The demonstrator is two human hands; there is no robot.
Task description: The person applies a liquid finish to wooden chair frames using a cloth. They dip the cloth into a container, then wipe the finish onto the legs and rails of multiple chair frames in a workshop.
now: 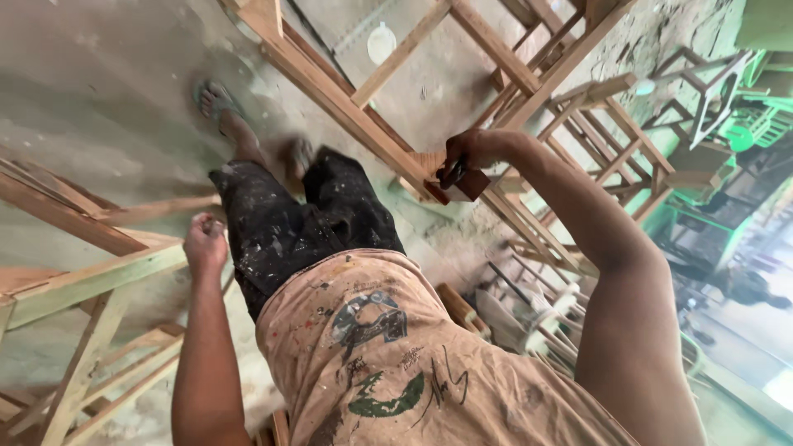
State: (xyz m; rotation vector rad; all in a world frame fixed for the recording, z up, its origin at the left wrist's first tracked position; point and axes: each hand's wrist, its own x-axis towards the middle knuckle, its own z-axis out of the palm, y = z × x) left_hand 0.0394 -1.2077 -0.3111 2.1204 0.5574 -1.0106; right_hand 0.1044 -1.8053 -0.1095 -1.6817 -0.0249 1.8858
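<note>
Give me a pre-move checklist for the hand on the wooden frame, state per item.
1. Right hand closed on the wooden frame at its lower end: ok.
2. Small dark item in the right hand against the frame: kind cannot tell.
3. Left hand free of any wood: ok, it is a loose fist beside the second wooden frame, not touching it as far as shows.
4. Footing: one sandalled foot flat on the concrete floor; the other is blurred, cannot tell.
5. Room around the frame: not ok, stacked chair frames crowd close on the right side.
</note>
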